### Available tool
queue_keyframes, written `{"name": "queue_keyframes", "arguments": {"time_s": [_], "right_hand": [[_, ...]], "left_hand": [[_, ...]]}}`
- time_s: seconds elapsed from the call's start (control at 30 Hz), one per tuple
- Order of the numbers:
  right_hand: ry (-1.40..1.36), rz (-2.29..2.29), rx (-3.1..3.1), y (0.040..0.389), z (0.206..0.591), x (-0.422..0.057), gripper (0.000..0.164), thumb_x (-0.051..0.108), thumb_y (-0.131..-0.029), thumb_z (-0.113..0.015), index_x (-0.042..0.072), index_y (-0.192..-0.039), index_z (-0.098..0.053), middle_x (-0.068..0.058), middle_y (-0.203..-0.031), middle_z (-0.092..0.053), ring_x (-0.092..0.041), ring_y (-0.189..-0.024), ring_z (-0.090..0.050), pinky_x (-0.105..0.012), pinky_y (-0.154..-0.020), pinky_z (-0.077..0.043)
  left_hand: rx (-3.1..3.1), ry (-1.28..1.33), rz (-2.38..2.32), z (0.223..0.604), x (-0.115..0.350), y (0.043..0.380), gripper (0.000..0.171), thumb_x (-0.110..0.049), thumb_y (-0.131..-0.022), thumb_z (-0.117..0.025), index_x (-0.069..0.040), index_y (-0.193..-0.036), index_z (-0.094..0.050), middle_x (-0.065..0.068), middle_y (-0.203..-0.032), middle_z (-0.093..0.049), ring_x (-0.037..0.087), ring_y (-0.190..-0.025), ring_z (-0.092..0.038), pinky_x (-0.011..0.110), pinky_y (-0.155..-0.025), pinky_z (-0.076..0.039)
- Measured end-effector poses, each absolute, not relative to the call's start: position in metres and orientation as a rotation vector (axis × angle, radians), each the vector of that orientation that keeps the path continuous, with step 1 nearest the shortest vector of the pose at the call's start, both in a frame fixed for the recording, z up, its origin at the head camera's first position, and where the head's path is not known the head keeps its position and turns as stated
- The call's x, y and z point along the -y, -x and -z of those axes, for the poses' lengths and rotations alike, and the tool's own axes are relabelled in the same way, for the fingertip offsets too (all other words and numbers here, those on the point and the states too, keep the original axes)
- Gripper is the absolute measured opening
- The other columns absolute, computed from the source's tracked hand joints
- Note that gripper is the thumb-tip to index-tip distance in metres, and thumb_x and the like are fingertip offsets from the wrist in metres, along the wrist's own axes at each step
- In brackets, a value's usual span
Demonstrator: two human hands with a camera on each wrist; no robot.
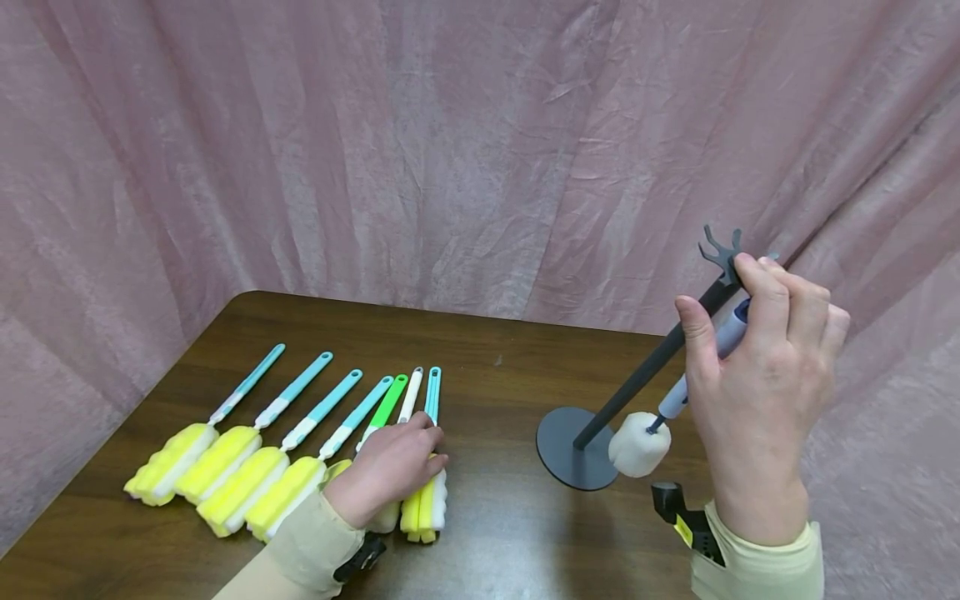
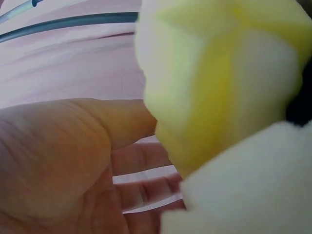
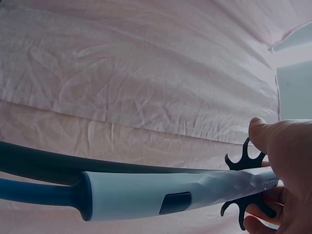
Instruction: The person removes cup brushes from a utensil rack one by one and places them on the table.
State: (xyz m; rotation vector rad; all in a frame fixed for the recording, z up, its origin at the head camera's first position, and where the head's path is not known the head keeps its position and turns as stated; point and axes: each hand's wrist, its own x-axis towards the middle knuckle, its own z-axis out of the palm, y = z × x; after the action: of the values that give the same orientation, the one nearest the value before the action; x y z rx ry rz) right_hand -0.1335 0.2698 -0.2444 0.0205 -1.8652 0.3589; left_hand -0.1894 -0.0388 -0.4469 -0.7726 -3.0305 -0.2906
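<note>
Several sponge brushes with yellow-and-white heads lie in a row on the table; one has a blue handle. My left hand grips a sponge brush at the row's right end, across its head. Up close in the left wrist view, the thumb meets the soft head. My right hand is at the top of a dark stand, fingertips touching its hooks, thumb held apart. Beside the pole hangs a white-headed brush with a pale blue handle; its upper end is hidden by the hand.
The stand's round base sits on the right half of the brown wooden table. Pink curtains hang behind and to the sides. Green-handled and white-handled brushes lie next to my left hand.
</note>
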Motion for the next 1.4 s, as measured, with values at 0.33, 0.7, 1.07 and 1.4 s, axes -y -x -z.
{"name": "queue_keyframes", "arguments": {"time_s": [0.33, 0.7, 1.07, 1.4], "right_hand": [[-0.024, -0.357, 1.876, 0.132, 0.244, -0.270, 0.061, 0.052, -0.090, -0.066, 0.008, -0.132, -0.061, -0.017, -0.133, -0.056, -0.045, -0.111, -0.045, -0.053, -0.079, -0.032], [-0.015, -0.361, 1.859, 0.131, 0.246, -0.270, 0.063, 0.056, -0.090, -0.064, 0.009, -0.131, -0.062, -0.017, -0.133, -0.056, -0.045, -0.111, -0.046, -0.053, -0.079, -0.033], [-0.026, -0.359, 1.874, 0.129, 0.246, -0.270, 0.061, 0.053, -0.090, -0.065, 0.008, -0.132, -0.061, -0.017, -0.132, -0.056, -0.045, -0.111, -0.045, -0.052, -0.078, -0.033], [-0.036, -0.366, 1.863, 0.129, 0.245, -0.270, 0.061, 0.054, -0.091, -0.063, 0.007, -0.130, -0.062, -0.019, -0.130, -0.056, -0.046, -0.110, -0.045, -0.053, -0.080, -0.033]], "left_hand": [[2.819, 0.919, 0.418, 0.425, 0.024, 0.180, 0.040, -0.039, -0.096, -0.063, -0.015, -0.127, -0.067, 0.000, -0.120, -0.063, 0.018, -0.100, -0.062, 0.035, -0.080, -0.050], [2.687, 1.100, 0.343, 0.392, -0.009, 0.162, 0.042, -0.042, -0.096, -0.062, -0.019, -0.130, -0.065, -0.003, -0.119, -0.064, 0.016, -0.101, -0.062, 0.033, -0.080, -0.050], [2.512, 1.271, 0.479, 0.366, -0.043, 0.149, 0.051, -0.044, -0.096, -0.062, -0.019, -0.140, -0.056, -0.007, -0.123, -0.061, 0.012, -0.103, -0.061, 0.028, -0.081, -0.048], [2.405, 1.318, 0.556, 0.344, -0.083, 0.156, 0.056, -0.044, -0.096, -0.061, -0.017, -0.145, -0.050, -0.007, -0.126, -0.058, 0.007, -0.099, -0.057, 0.023, -0.078, -0.045]]}}
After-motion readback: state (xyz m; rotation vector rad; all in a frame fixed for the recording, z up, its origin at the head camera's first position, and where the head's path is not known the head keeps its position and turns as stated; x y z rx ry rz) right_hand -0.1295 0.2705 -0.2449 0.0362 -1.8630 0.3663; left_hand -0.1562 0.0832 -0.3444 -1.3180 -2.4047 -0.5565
